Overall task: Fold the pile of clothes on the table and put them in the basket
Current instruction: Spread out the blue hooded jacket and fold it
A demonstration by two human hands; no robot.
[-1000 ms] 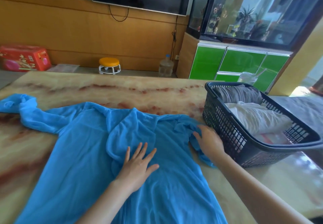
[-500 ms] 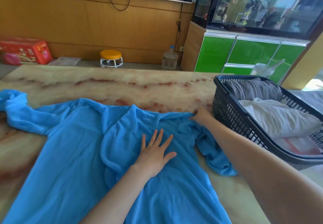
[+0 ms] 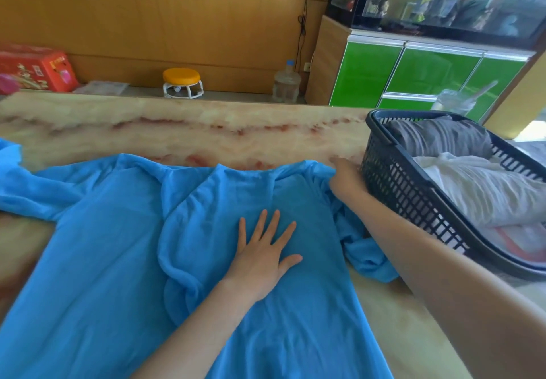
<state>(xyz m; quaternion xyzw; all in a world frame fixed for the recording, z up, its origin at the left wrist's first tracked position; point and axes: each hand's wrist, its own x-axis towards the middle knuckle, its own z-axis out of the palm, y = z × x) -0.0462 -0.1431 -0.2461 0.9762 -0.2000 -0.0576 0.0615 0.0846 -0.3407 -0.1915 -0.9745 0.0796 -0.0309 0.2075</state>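
Note:
A large blue garment (image 3: 112, 260) lies spread over the marble table (image 3: 206, 133), one sleeve trailing off to the left and another bunched at the right. My left hand (image 3: 263, 254) presses flat on its middle with fingers spread. My right hand (image 3: 344, 173) reaches to the garment's far right shoulder, right beside the basket wall; its fingers are mostly hidden, so the grip is unclear. The dark plastic basket (image 3: 396, 189) stands at the right with a grey folded piece (image 3: 437, 139) and a white one (image 3: 478, 189) inside.
Beyond the table's far edge are an orange-topped stool (image 3: 181, 81), a water jug (image 3: 286, 83), a red box (image 3: 35, 67) and a green cabinet (image 3: 413, 74) under an aquarium. Bare marble shows behind the garment.
My right hand has travelled from the garment's right side up to its far shoulder corner next to the basket. My left hand stays pressed flat on the cloth. The view has tilted down.

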